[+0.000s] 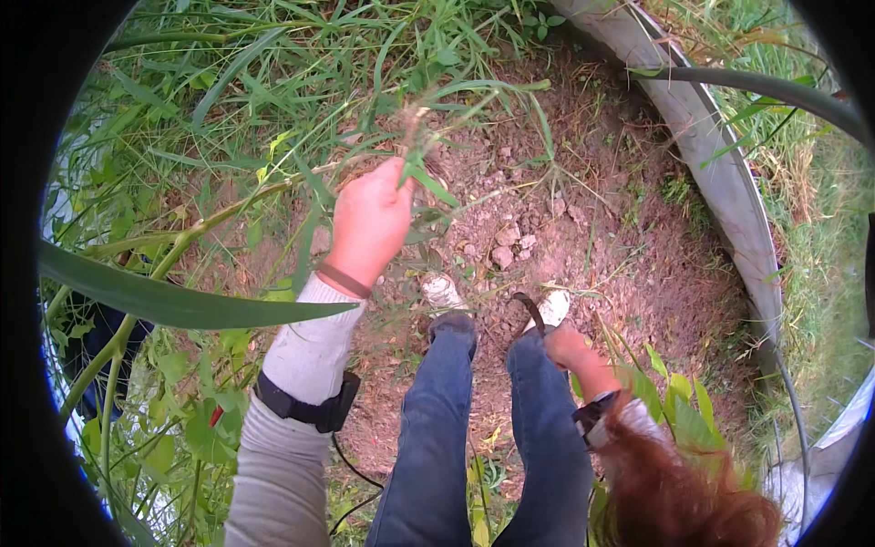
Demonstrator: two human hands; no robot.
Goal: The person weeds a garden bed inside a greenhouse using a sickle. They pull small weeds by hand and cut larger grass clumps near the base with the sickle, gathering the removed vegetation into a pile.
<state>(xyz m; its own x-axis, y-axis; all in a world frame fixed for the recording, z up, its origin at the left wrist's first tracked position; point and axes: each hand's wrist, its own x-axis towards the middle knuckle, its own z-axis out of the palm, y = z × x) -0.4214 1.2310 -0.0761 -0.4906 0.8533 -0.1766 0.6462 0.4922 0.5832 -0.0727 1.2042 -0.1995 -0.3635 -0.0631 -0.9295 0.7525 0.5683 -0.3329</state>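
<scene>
My left hand (pixel 374 208) is closed on a tuft of pulled grass (pixel 414 140), raised above the soil, its stems blurred and its blades spreading up and to the right. My right hand (pixel 569 347) grips a small sickle, its dark curved blade (pixel 530 308) showing in front of my right shoe; the handle is hidden in the fist. Tall green grass (pixel 307 75) grows beyond my left hand. Under both hands lies reddish, cloddy soil (pixel 506 198).
A curved grey metal edging (pixel 724 157) bounds the soil at the right, with a dark hose (pixel 772 85) crossing it. Thick green stems (pixel 184 239) and a long leaf (pixel 184 301) reach in from the left. Dark clothing (pixel 102 349) shows behind the left foliage. My shoes (pixel 441 292) stand on the soil.
</scene>
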